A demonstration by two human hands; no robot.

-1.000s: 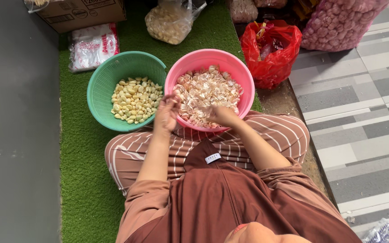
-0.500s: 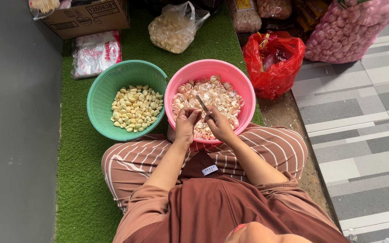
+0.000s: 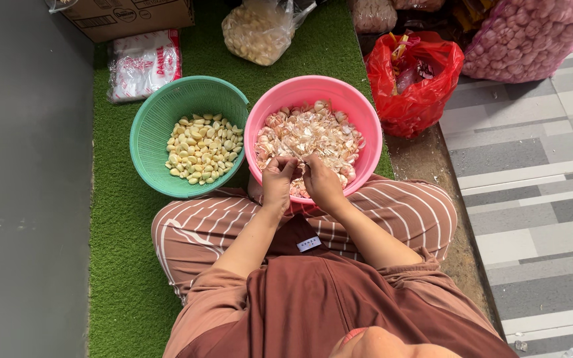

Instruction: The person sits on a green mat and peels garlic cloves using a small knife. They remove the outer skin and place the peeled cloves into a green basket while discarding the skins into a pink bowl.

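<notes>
My left hand and my right hand meet over the near rim of a pink basin full of garlic skins and unpeeled cloves. The left fingers pinch a small garlic clove. My right hand is closed around what looks like a small knife, its tip against the clove. To the left, touching the basin, stands a green basket holding several peeled pale yellow cloves. Both containers rest on green turf against my striped trouser legs.
A red plastic bag lies right of the basin. A clear bag of peeled cloves, a white packet and a cardboard box sit behind the basket. A pink mesh sack of garlic is at the top right. Grey tiles lie to the right.
My left hand came in from the basin's left rim to join my right hand. Both now work close together on one clove at the near rim.
</notes>
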